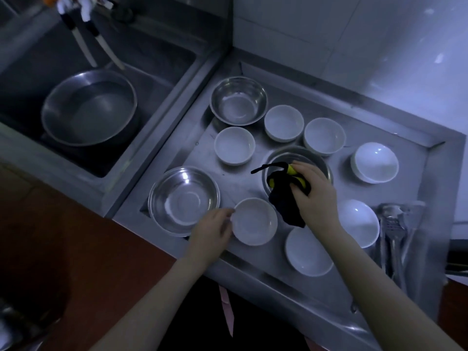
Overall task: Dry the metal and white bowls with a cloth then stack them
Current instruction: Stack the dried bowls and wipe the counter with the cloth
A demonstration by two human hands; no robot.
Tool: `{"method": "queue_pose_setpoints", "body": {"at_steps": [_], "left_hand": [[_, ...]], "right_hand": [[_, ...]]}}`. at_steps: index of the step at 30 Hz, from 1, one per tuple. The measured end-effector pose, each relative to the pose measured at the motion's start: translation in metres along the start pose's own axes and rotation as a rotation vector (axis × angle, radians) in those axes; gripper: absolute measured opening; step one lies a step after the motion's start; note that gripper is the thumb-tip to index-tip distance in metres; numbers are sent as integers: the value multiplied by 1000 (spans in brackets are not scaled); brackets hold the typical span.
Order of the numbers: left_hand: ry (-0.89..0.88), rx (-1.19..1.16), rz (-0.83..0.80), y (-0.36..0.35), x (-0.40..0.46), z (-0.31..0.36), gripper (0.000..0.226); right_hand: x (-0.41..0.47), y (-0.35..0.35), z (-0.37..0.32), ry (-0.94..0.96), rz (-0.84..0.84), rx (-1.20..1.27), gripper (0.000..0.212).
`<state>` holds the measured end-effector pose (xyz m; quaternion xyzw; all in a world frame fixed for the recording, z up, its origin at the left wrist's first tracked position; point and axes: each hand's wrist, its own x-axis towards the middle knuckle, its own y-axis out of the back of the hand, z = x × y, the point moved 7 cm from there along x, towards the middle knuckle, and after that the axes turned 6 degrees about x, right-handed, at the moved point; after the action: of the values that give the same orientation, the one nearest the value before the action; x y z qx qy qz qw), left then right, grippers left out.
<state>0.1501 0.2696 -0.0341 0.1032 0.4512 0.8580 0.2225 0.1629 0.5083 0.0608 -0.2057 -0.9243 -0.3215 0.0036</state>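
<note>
The sink (pixel 152 79) at left holds a wide pan (pixel 88 107). On the steel tabletop (pixel 253 272) stand three metal bowls and seven white ones, all upright and unstacked. The right hand (pixel 314 191) grips a dark cloth (pixel 286 201) over the middle metal bowl (pixel 316 158), fingers curled round it. The left hand (pixel 212 231) touches the rim of the nearest white bowl (pixel 254 221), fingers loosely bent, not yet gripping.

To dry it well, the person should probably lift that bowl, wipe inside and under, then start a stack.

The dim light hides any wetness; the utensils (pixel 395 234) at right are blurred, and the middle metal bowl is partly covered.
</note>
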Motion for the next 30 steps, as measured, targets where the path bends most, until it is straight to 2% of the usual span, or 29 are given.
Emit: {"method": "queue_pose_setpoints", "body": {"at_steps": [2, 4, 7, 9, 12, 17, 22, 26, 30], "left_hand": [[84, 80, 153, 30, -4, -32, 25], [268, 154, 207, 53, -10, -68, 27], [557, 171, 105, 67, -23, -114, 47], [610, 52, 19, 66, -22, -131, 52], [609, -118, -103, 59, -8, -146, 57], [502, -188, -203, 58, 14, -156, 57], [420, -339, -161, 77, 37, -154, 62], [397, -388, -134, 91, 49, -155, 60], [390, -456, -110, 100, 59, -153, 57]], "right_hand": [[-2, -1, -4, 3, 12, 2, 36], [-5, -2, -7, 2, 23, 1, 36], [-11, -7, -12, -20, 37, -11, 35], [-15, -9, -13, -50, 50, -30, 35], [-19, -13, -15, -96, 56, -63, 35], [-7, -17, -11, -59, 87, -187, 39], [23, -30, -2, -112, 72, -250, 35], [41, -44, 37, -223, 70, -365, 31], [36, -69, 72, -382, -87, -522, 40]]}}
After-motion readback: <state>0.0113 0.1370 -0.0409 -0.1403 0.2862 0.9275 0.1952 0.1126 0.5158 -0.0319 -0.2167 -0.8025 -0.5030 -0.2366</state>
